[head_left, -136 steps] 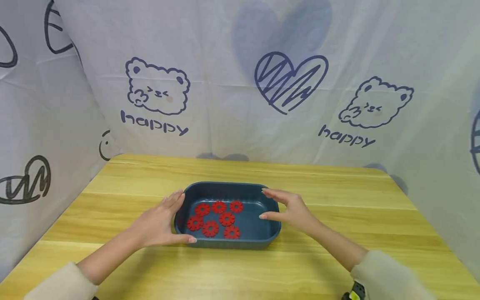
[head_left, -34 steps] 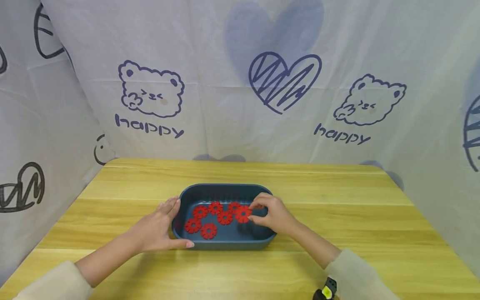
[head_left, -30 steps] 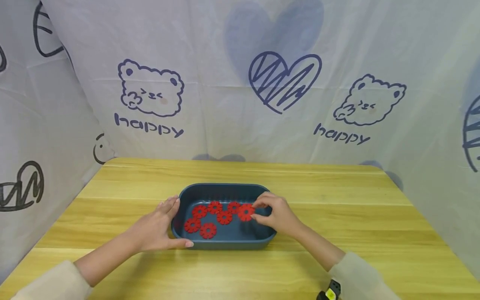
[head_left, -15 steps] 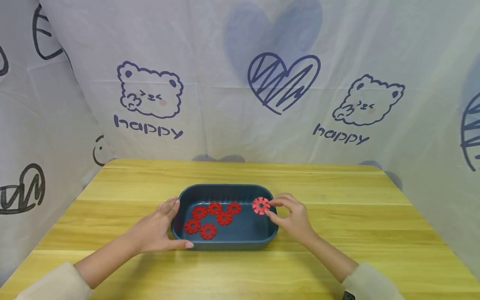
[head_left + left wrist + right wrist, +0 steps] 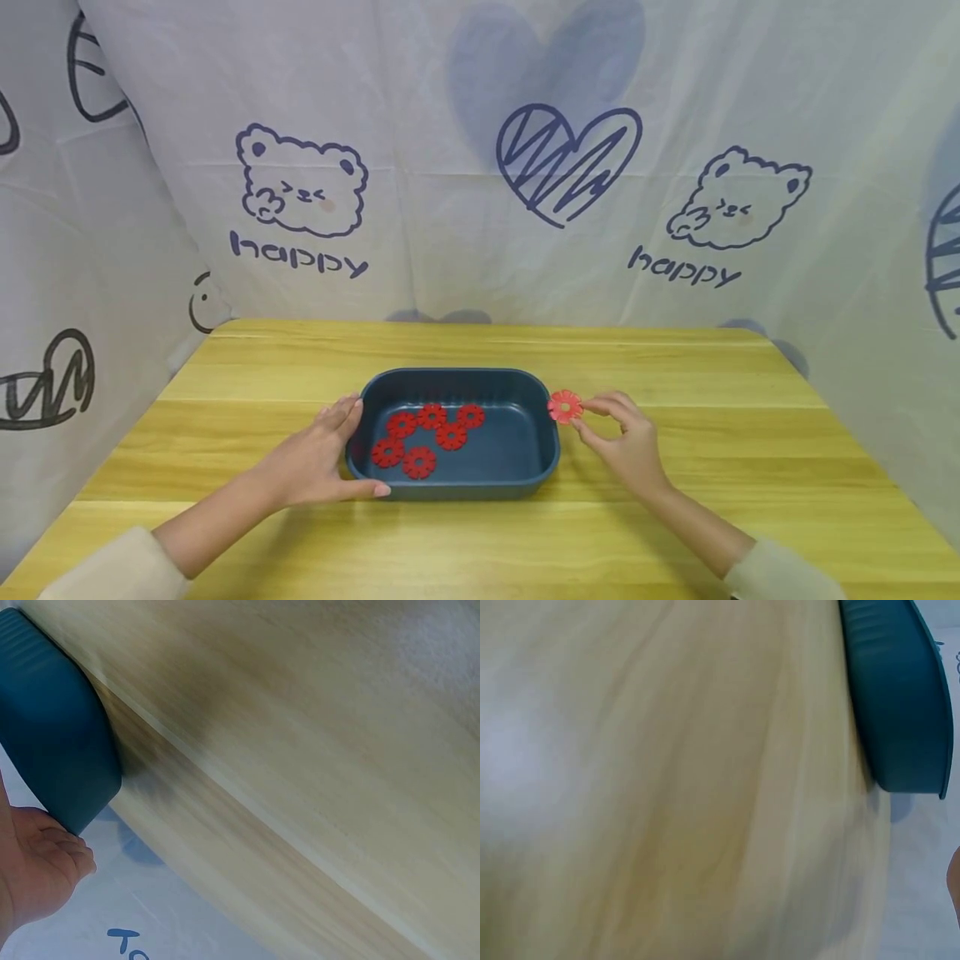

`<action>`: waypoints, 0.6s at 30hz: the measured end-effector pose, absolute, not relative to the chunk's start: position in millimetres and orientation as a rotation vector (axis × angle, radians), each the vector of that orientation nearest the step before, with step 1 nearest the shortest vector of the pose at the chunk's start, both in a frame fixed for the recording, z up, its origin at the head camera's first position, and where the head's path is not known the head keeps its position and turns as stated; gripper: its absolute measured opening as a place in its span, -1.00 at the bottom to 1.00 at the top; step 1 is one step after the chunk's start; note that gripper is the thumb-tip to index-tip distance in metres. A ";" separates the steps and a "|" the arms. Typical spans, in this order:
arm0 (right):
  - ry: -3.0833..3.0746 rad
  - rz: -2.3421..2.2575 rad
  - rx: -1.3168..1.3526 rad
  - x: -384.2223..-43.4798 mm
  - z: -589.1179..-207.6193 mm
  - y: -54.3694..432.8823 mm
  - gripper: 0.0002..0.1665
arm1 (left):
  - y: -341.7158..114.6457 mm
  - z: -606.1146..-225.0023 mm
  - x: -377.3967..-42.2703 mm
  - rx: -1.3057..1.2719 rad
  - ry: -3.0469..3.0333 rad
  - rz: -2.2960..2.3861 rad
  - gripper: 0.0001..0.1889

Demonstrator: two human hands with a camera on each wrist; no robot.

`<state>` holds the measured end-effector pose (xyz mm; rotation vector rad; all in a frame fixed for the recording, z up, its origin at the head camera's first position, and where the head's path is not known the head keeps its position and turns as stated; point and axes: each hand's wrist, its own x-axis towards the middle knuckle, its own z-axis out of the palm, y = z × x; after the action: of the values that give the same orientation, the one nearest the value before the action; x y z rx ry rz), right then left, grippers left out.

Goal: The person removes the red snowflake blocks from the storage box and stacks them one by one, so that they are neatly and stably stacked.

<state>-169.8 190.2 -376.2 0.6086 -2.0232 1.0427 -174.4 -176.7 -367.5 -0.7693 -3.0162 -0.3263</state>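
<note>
A dark blue-green rectangular tub (image 5: 498,454) stands on the table in the head view. Several red notched plastic discs (image 5: 427,463) lie in its left and middle part. My left hand (image 5: 318,458) rests against the tub's left end, fingers extended along the side and thumb lying at the front rim. At the right, my right hand (image 5: 633,446) pinches one red notched disc (image 5: 573,407) between thumb and forefinger, over the tub's right rim. The left wrist view shows my left palm and fingers at the tub's edge; the right wrist view catches just a sliver of my right hand.
The tub sits mid-table on a yellow wood-grain table (image 5: 675,367). Behind and at both sides hangs a white cloth (image 5: 435,100) printed with bears, hearts and the word "happy".
My right hand came from the tub's right end, took a red disc from inside it, and moved it up and right over the rim. My left hand stays at the tub.
</note>
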 end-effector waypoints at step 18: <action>-2.089 0.999 0.468 -171.7 -426.4 242.4 -0.68 | -176.4 -371.1 -174.8 -0.772 -2.994 -0.329 0.19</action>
<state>-171.7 242.4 -426.4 0.4682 -2.0892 0.9989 -174.8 -176.4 -371.1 -0.7724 -2.9941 -0.3292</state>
